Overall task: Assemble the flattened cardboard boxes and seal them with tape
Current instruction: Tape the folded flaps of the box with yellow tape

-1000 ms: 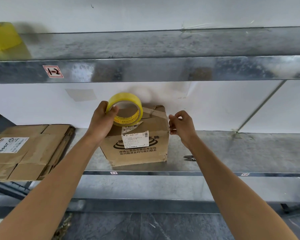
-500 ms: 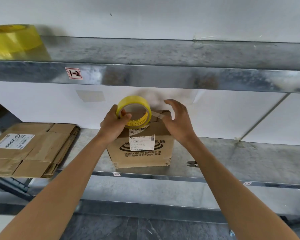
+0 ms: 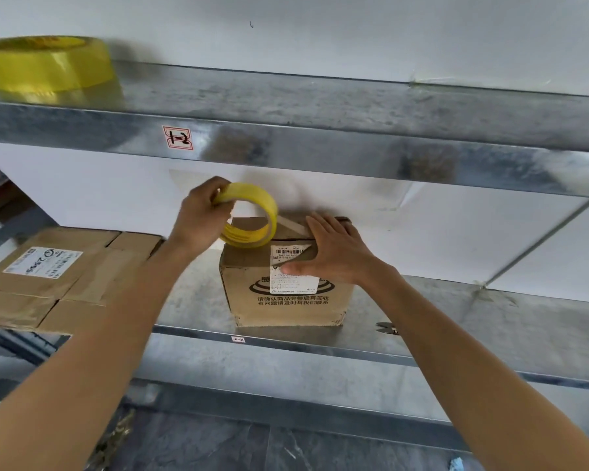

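Note:
An assembled cardboard box (image 3: pixel 286 304) with a white label stands on the middle metal shelf (image 3: pixel 456 321). My left hand (image 3: pixel 201 219) grips a yellow tape roll (image 3: pixel 252 219) above the box's top left corner. A strip of tape (image 3: pixel 291 224) runs from the roll across the box top. My right hand (image 3: pixel 334 253) lies flat with spread fingers on the top right edge of the box, thumb against the front face over the label.
Flattened cardboard boxes (image 3: pixel 55 280) lie stacked on the shelf to the left. A second, larger yellow tape roll (image 3: pixel 48 66) sits on the upper shelf at left. Small black scissors (image 3: pixel 386 328) lie on the shelf right of the box.
My right hand came from the box's right side onto its top and now presses flat on it. My left hand drew the roll up and left, stretching the tape over the top.

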